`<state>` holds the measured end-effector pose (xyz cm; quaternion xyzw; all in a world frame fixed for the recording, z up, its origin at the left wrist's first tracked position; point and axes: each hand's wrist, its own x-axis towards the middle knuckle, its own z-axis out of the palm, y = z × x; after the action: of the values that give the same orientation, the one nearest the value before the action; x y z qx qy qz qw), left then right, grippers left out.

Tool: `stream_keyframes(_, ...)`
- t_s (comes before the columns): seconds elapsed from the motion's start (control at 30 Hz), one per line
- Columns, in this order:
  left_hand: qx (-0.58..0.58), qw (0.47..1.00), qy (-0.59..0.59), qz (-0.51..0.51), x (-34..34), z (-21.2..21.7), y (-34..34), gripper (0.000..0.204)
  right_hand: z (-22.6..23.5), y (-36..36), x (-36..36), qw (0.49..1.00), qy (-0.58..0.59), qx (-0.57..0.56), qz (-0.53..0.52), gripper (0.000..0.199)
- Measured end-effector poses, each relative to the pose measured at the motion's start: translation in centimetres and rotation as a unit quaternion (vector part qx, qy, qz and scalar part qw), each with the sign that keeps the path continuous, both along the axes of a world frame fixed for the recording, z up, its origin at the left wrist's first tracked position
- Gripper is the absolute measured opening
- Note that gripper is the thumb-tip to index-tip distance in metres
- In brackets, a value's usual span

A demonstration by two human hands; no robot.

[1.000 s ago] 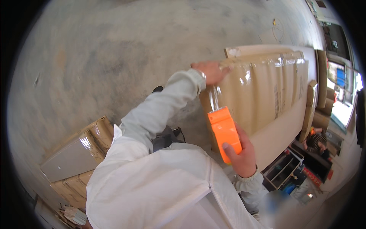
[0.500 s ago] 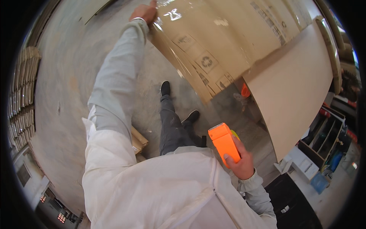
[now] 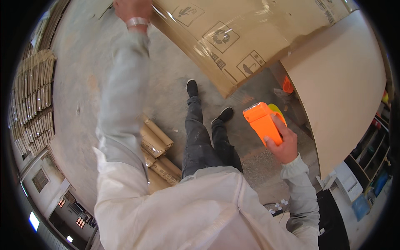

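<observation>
My right hand is closed around an orange tape dispenser with a serrated metal edge at its far end. A yellow round part shows behind the dispenser. Ahead of me a large brown cardboard box, printed with dark handling symbols and shiny with clear tape, juts past a pale board. My left hand is stretched far forward at the box's left edge. Its fingers are blurred and partly cut off by the upper rim, so whether they grip the box is unclear.
The pale board lies under the box on the right. Brown wrapped rolls rest on the floor by my left side. Stacked flat cardboard stands far left. An orange object sits below the board, and a shelf unit is at far right.
The box appears larger and higher in view. My left hand has shifted up and left along its edge. My right hand with the tape dispenser has moved forward and right. More floor rolls show.
</observation>
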<state>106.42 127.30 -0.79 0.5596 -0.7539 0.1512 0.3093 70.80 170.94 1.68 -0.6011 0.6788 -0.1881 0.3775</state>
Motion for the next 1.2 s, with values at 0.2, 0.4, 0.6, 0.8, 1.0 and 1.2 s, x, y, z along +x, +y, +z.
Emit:
stream_keyframes(0.2,0.201,0.962,0.064,-0.176,-13.2,0.8,24.7,0.065,-8.1,-5.4,-1.2,0.990,-0.131,0.001,0.050,0.078)
stream_keyframes(0.4,0.225,0.867,0.390,-0.215,-9.8,1.3,31.0,0.058,-12.8,-11.3,-1.3,0.980,-0.126,0.104,0.110,0.081)
stream_keyframes(0.6,0.681,0.001,0.729,-0.064,-12.0,-15.4,30.6,0.048,-18.1,-13.7,-2.7,0.956,-0.144,0.216,0.134,0.064)
stream_keyframes(0.8,0.593,-0.026,0.803,0.059,-17.2,-19.7,28.9,0.045,-19.5,-13.3,-4.7,0.933,0.114,0.074,0.332,0.054)
stream_keyframes(1.0,0.566,0.025,0.810,0.152,-15.6,-23.1,26.1,0.041,-19.3,-13.1,-5.8,0.916,0.190,0.123,0.332,0.050)
stream_keyframes(1.2,0.514,0.194,0.814,0.189,-6.2,-27.8,9.2,0.038,-16.5,-12.4,-4.1,0.906,0.231,0.160,0.315,0.047)
